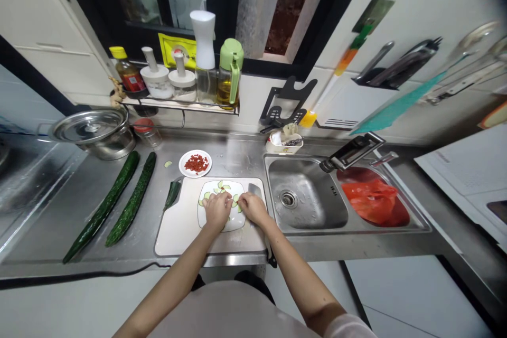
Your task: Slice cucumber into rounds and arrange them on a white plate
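Observation:
A white plate (209,186) lies on a pale cutting board (180,229), with thin cucumber slices (220,188) set around it. Over the plate's left part is my left hand (217,212), its fingers curled together; whatever they hold is hidden. My right hand (253,208) is at the plate's right side, its fingertips pinched at a cucumber slice (236,199). A knife (254,189) lies along the board's right edge, partly under my right hand. The cut end of a cucumber (172,194) rests at the board's upper left.
Two whole cucumbers (132,198) lie on the steel counter to the left. Behind the board stands a small plate of chopped red pieces (196,163). A sink (309,195) is at the right, with a red bag (370,198). Bottles stand on a rack (178,104); a lidded pot (111,140) is far left.

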`<action>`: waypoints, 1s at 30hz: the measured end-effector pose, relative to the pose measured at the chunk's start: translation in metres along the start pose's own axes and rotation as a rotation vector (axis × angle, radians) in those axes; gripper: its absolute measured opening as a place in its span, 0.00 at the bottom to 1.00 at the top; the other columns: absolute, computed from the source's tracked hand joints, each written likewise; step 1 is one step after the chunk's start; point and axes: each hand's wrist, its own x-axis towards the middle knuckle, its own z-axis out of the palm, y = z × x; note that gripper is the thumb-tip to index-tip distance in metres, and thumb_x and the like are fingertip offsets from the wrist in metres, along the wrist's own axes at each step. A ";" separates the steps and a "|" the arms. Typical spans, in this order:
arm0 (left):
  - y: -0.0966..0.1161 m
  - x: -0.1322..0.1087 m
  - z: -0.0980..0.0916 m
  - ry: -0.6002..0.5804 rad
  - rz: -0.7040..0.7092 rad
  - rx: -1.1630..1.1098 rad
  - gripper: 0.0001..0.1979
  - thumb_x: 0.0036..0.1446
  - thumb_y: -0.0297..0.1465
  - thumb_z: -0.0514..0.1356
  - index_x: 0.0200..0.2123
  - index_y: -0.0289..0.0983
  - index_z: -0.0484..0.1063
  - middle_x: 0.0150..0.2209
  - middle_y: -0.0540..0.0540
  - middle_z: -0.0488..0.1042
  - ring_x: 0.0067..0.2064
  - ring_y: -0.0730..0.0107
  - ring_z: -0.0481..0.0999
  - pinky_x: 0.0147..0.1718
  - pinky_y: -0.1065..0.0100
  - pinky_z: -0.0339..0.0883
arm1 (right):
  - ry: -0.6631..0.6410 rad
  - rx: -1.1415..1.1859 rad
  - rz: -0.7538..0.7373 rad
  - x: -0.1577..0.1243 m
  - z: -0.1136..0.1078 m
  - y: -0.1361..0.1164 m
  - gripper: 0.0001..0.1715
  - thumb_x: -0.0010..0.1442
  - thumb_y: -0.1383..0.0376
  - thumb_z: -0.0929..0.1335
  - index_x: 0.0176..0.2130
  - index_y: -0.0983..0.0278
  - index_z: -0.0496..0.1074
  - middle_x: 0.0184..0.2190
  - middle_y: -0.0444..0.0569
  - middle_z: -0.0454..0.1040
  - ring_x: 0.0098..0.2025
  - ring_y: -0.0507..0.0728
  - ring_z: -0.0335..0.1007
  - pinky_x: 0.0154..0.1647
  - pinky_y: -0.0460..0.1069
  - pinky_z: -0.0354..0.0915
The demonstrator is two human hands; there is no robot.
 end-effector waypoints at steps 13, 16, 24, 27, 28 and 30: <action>0.007 0.009 0.012 -0.090 0.069 0.129 0.10 0.59 0.35 0.54 0.36 0.41 0.75 0.40 0.43 0.76 0.46 0.56 0.66 0.44 0.56 0.48 | -0.061 -0.089 0.037 0.001 0.000 -0.005 0.12 0.63 0.63 0.61 0.39 0.61 0.72 0.39 0.48 0.74 0.37 0.53 0.67 0.33 0.45 0.52; 0.008 0.010 0.013 -0.113 0.058 0.144 0.11 0.60 0.35 0.53 0.35 0.41 0.75 0.40 0.43 0.75 0.46 0.55 0.66 0.44 0.56 0.48 | -0.054 -0.062 0.062 0.001 0.001 -0.005 0.11 0.62 0.64 0.61 0.39 0.62 0.72 0.39 0.48 0.74 0.37 0.53 0.67 0.34 0.45 0.53; 0.010 0.012 0.012 -0.114 0.063 0.146 0.12 0.60 0.34 0.53 0.36 0.40 0.76 0.40 0.42 0.75 0.47 0.55 0.66 0.44 0.56 0.48 | -0.011 0.014 0.119 0.002 0.000 -0.007 0.08 0.61 0.66 0.63 0.39 0.63 0.71 0.38 0.49 0.74 0.36 0.53 0.67 0.33 0.45 0.52; 0.009 0.012 0.014 -0.106 0.061 0.145 0.12 0.59 0.34 0.53 0.35 0.40 0.76 0.40 0.42 0.75 0.47 0.55 0.66 0.44 0.56 0.48 | -0.011 0.012 0.125 0.003 0.001 -0.006 0.08 0.60 0.66 0.63 0.38 0.63 0.71 0.37 0.48 0.74 0.36 0.53 0.67 0.33 0.45 0.52; 0.009 0.012 0.014 -0.107 0.062 0.143 0.12 0.59 0.34 0.53 0.35 0.40 0.76 0.40 0.42 0.75 0.47 0.55 0.66 0.44 0.56 0.48 | -0.010 0.016 0.125 0.003 0.002 -0.006 0.08 0.60 0.66 0.63 0.38 0.63 0.71 0.37 0.48 0.74 0.36 0.53 0.67 0.33 0.45 0.52; 0.009 0.012 0.014 -0.112 0.062 0.140 0.12 0.59 0.34 0.53 0.35 0.40 0.76 0.40 0.42 0.75 0.47 0.55 0.66 0.44 0.56 0.48 | -0.009 0.028 0.124 0.004 0.003 -0.005 0.08 0.60 0.66 0.63 0.38 0.63 0.71 0.37 0.48 0.74 0.36 0.53 0.67 0.33 0.45 0.52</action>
